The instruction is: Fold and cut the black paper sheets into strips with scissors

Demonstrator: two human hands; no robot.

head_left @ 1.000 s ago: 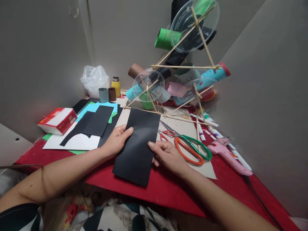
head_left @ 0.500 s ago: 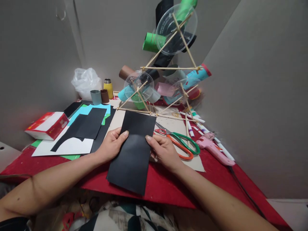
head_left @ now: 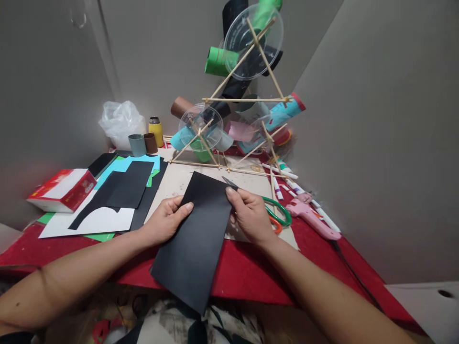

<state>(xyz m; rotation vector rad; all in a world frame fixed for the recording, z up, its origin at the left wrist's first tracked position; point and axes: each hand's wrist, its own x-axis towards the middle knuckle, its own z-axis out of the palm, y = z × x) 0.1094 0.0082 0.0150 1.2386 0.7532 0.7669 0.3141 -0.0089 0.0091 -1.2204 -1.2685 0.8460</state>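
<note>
Before us is a broad counter (head_left: 258, 282) covered in red cloth, with a flat beige cardboard sheet (head_left: 170, 184) lying on it. Over the counter's near edge we see a long, four-sided matte black sheet of paper or thin card (head_left: 193, 239), held on a slant; its lower corner hangs past the edge, above patterned clothing.

We judge the black sheet to be very light and moderately stiff: it should keep flat over a short span yet bow or crease if squeezed. Its dry face probably offers fair grip. We would take it by the two long edges, thumbs flat, since hard fingertip pressure could leave dents.

It looks plain and evenly dark, with straight edges, sharp corners and a faint sheen near the upper end. We cannot tell whether it is one layer or more.

The left hand (head_left: 168, 217) pinches the left long edge, thumb on the face; the right hand (head_left: 249, 212) pinches beside the upper right corner, partly covering scissors with green and orange handles (head_left: 289, 217), whose blade tip shows just beyond the sheet.
</note>
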